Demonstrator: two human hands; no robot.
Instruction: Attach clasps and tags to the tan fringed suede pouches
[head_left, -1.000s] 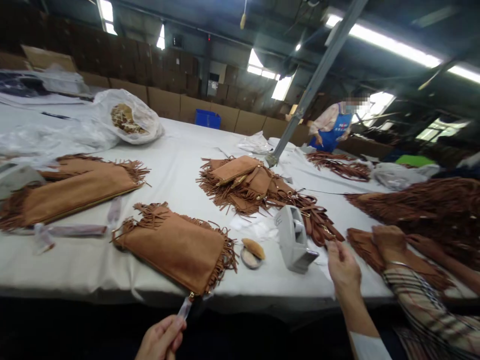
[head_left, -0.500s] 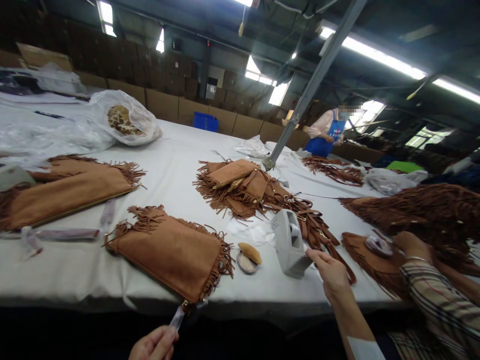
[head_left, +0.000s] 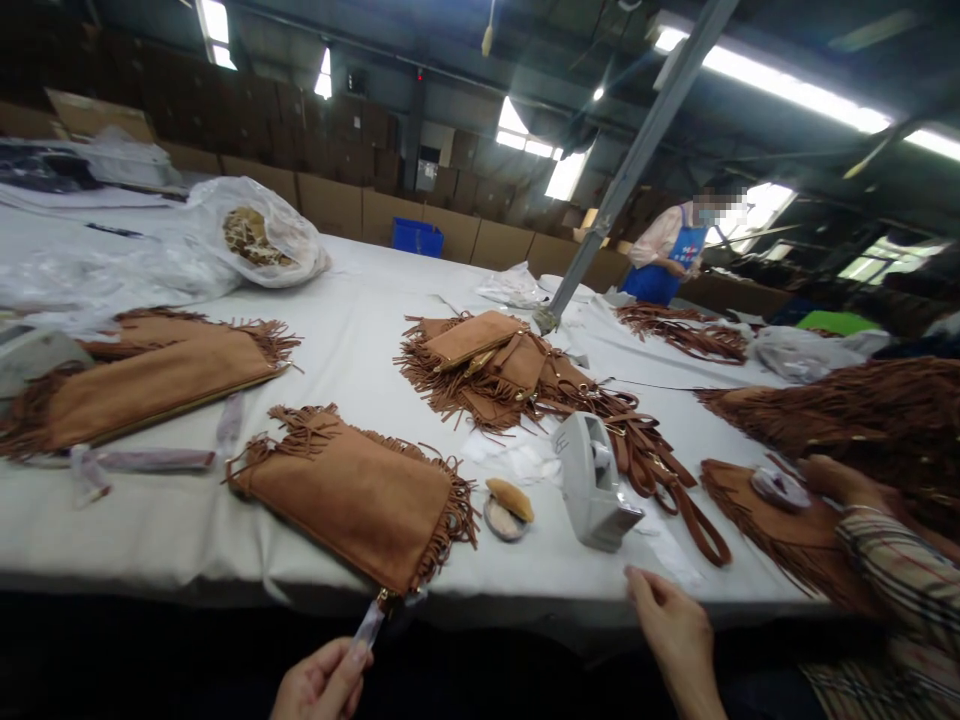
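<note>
A brown fringed pouch [head_left: 360,500] lies flat at the table's front edge, its zipper end toward me. My left hand [head_left: 322,680], below that edge, pinches the zipper pull [head_left: 369,628], which is wrapped in clear plastic. My right hand [head_left: 671,630] is just off the front edge with thumb and forefinger drawn together; whatever is between them is too small to make out. Beyond it stands a grey tape dispenser [head_left: 596,490], apart from the fingers. Between pouch and dispenser sits a small round dish [head_left: 504,520] with a tan pad [head_left: 510,497] on it.
More fringed pouches are piled mid-table [head_left: 480,360] and at left [head_left: 165,385]. Brown straps [head_left: 660,470] lie behind the dispenser. A co-worker's hand [head_left: 840,485] works at right beside a fringed heap [head_left: 862,420]. A metal post [head_left: 611,210] rises from the table.
My right hand has left the tape dispenser's front end and come down toward me. My left hand still holds the zipper pull. The whole view has shifted slightly.
</note>
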